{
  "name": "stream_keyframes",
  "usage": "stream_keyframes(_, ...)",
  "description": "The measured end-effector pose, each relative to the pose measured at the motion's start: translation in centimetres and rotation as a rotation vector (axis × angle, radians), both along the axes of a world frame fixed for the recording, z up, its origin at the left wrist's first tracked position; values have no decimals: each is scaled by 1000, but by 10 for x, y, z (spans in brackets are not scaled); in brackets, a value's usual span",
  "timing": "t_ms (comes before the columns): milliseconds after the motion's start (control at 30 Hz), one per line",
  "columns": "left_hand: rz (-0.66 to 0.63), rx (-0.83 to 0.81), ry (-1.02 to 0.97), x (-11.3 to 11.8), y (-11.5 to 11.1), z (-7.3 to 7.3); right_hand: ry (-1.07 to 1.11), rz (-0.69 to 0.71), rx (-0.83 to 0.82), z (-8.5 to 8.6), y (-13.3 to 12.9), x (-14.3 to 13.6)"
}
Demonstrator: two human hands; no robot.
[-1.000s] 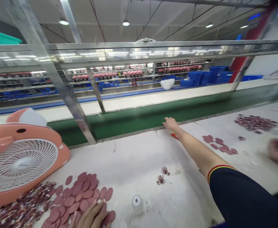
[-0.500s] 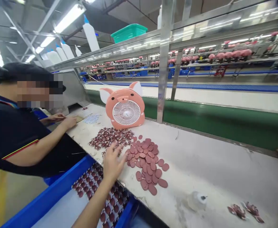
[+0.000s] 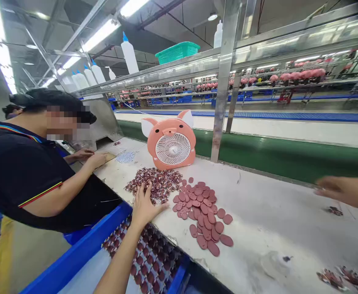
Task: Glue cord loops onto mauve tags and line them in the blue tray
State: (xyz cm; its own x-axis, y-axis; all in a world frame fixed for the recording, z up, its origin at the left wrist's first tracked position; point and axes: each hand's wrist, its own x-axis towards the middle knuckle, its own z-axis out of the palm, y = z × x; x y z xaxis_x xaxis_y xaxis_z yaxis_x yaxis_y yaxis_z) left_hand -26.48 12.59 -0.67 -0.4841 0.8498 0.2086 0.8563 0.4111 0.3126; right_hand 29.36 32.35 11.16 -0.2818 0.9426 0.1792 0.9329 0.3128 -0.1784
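Note:
My left hand [image 3: 144,209] is spread at the near edge of a pile of small dark red-and-white pieces [image 3: 154,183], its fingertips touching the pile's near side. Right of it lies a heap of flat reddish-brown ovals [image 3: 205,212]. At the right edge my right hand [image 3: 334,188] hovers over the white table [image 3: 258,204], blurred; whether it holds anything cannot be made out. A small dark piece [image 3: 334,210] lies just below it. More such pieces [image 3: 334,278] rest at the lower right, near a whitish bottle [image 3: 276,263].
A pink pig-shaped fan [image 3: 172,143] stands behind the piles. Below the table edge is a blue crate [image 3: 74,249] with rows of dark red pieces [image 3: 150,261]. A co-worker [image 3: 38,163] works at the left. Overhead, a metal shelf [image 3: 179,65] holds bottles and a green basket [image 3: 179,52].
My right hand has come into view at the right edge. My left hand has drawn away from the ovals and spread wider at the small pieces. The whole view has shifted.

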Motion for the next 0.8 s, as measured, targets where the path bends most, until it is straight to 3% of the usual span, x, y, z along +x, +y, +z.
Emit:
stream_keyframes(100,-7,-16,-3,0,1,1,-55,276,-93,22,-2,-89)
stream_keyframes(233,33,5,7,4,2,2,-133,748,-153,36,-17,-263)
stream_keyframes(333,69,36,19,6,1,1,-170,923,-154,19,-31,-372)
stream_keyframes(400,77,53,23,5,0,0,-191,976,-138,-4,-35,-418)
stream_keyframes(500,56,74,25,-4,0,-2,-225,1040,-113,-39,-33,-451)
stream_keyframes(600,-2,84,20,-15,-2,0,-230,1094,-80,-65,-27,-458)
stream_keyframes(800,-83,94,13,-29,-6,1,-154,1096,7,-89,-25,-470)
